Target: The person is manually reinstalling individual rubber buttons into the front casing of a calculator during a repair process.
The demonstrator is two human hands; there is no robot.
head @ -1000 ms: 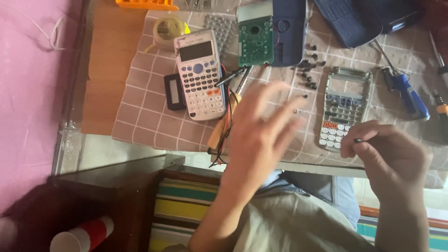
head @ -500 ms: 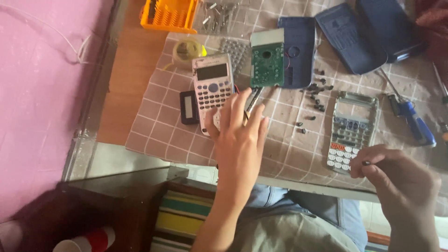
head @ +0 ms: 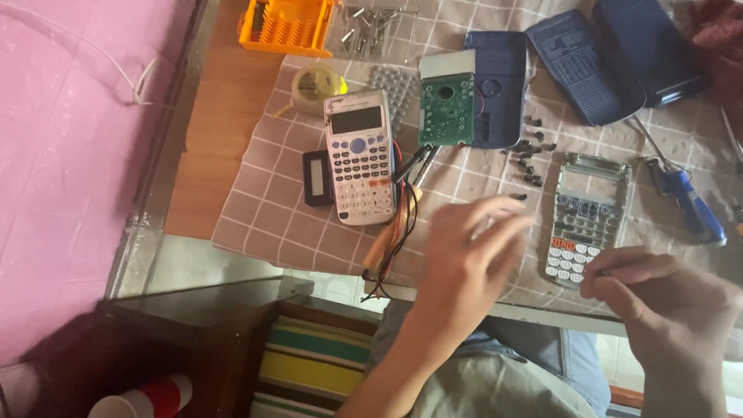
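Observation:
My left hand hovers open with its fingers spread, blurred, above the checked cloth, between a white calculator and a grey calculator front that has no display. My right hand rests at the grey front's lower edge, thumb and fingers pinched on something small and dark. Several small black screws lie scattered just beyond my left fingertips. A green circuit board sits on a blue back shell.
A small black display lies left of the white calculator, and black and red wires trail right of it. A blue-handled screwdriver, two dark blue covers, a yellow bit holder and a tape roll lie around.
My left hand has left the white calculator and swung right toward the grey front, fingers opening. My right hand stays pinched near the grey front's lower edge.

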